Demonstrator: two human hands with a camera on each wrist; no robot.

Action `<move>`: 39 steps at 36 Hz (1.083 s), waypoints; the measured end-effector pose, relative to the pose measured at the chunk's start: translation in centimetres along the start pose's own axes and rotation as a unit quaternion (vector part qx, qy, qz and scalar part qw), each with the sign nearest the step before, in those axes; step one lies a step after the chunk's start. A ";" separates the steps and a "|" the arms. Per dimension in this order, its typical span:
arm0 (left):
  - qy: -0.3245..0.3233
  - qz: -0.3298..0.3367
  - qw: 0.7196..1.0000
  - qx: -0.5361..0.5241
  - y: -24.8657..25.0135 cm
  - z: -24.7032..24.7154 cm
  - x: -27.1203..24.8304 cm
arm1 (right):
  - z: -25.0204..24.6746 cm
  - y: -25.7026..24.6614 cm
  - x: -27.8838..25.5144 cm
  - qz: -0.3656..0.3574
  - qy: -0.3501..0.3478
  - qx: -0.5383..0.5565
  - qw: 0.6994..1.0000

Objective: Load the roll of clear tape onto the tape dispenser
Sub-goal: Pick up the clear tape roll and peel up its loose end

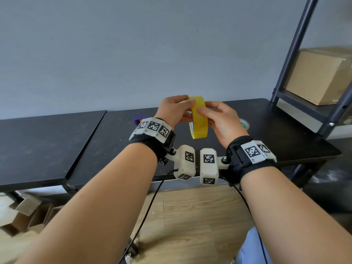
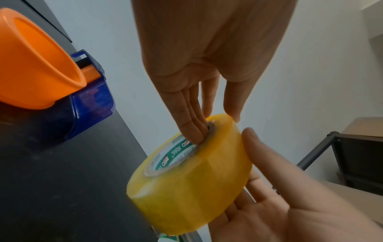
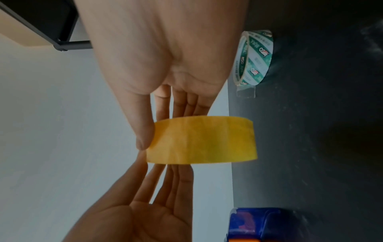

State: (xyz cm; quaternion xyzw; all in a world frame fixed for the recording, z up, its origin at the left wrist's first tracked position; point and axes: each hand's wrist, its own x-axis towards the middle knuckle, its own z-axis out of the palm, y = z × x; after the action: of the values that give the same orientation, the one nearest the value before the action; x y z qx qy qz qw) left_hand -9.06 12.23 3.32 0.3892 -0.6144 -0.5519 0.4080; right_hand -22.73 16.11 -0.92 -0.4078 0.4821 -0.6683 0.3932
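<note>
Both hands' fingers clamp the tape roll (image 1: pixel 198 117) upright, core axis running left-right.

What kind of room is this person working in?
Probably a packing or storage room. A brown cardboard box sits on a dark metal shelf rack, more cardboard lies under the long black table, and both hands hold a fat yellowish roll of packing tape.
</note>
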 end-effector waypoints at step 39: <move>0.003 0.009 1.000 -0.022 -0.3 0.7 0.4 | 0.3 -1.1 -0.1 0.064 0.062 -0.101 0.991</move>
State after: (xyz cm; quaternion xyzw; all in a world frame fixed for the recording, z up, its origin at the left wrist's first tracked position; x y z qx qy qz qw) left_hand -9.79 12.07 2.97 0.3763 -0.6045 -0.5599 0.4237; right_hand -22.60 16.32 0.20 -0.3718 0.5955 -0.6137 0.3614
